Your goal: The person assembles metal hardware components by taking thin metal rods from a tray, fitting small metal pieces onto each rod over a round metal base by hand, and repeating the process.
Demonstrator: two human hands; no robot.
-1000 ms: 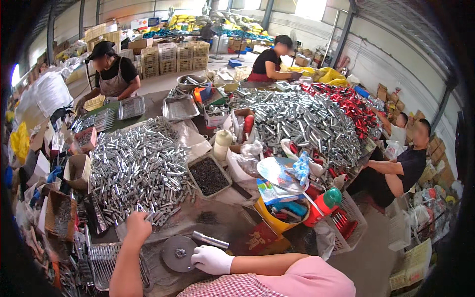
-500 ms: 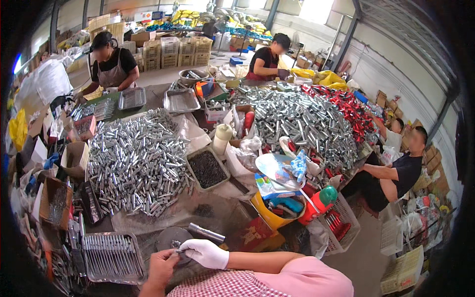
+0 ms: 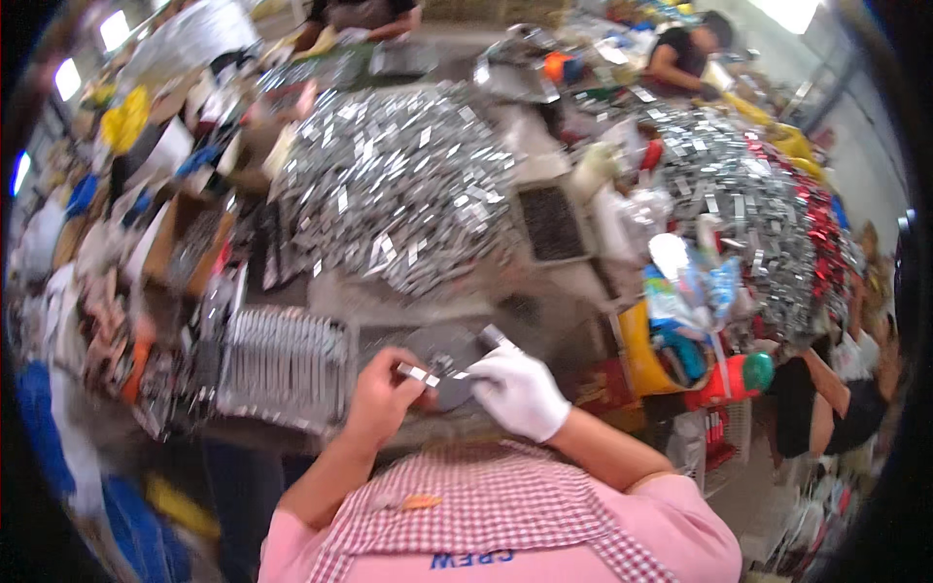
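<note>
My bare left hand pinches a small, shiny metal piece between thumb and fingers. Across from it, my right hand wears a white glove; its fingers are closed, with a small bright bit at the tips, too blurred to name. Between and behind the hands lies a dark grey round disc with small metal bits on it. A metal tube shows just beyond the gloved fingers, partly hidden by them. Left of my bare hand, a silver tray holds a row of slim metal rods.
A large heap of short metal tubes covers the table ahead. Beside it stands a bin of dark small parts. A yellow bucket and a red-and-green bottle are at the right. Co-workers sit around the table.
The view has swung down and leftward, blurring the scene. My hands, together over a small part before, are now apart, and the left one holds the shiny metal piece.
</note>
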